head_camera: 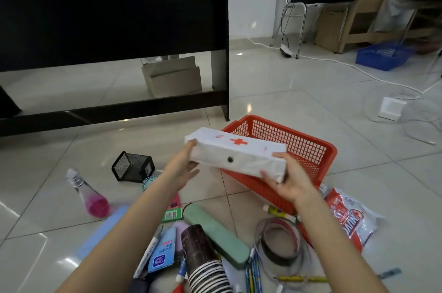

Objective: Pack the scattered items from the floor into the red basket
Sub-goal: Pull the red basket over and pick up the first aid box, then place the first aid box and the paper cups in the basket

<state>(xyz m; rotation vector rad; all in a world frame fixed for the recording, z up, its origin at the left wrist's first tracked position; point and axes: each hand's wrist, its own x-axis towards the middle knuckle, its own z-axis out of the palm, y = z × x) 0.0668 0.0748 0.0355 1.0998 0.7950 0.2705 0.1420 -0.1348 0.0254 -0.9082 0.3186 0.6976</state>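
A white first-aid box (235, 152) with a red cross hangs in the air over the near left rim of the red mesh basket (303, 146). My left hand (183, 167) grips its left end, thumb on top. My right hand (290, 179) grips its right end from below, thumb on the top edge. On the floor lie a black mesh pen holder (132, 166), a pink-bottomed bottle (89, 193), a green case (215, 235), a stack of paper cups (203, 261), a tape roll (278, 241) and a red-and-white bag (349, 218).
A black desk (114, 29) stands to the left behind the basket. A cardboard box (172, 77) sits under it. A white cable and adapter (391, 108) lie at the right, a blue basket (382, 54) and a chair (320, 10) further back. Pens and markers litter the near floor.
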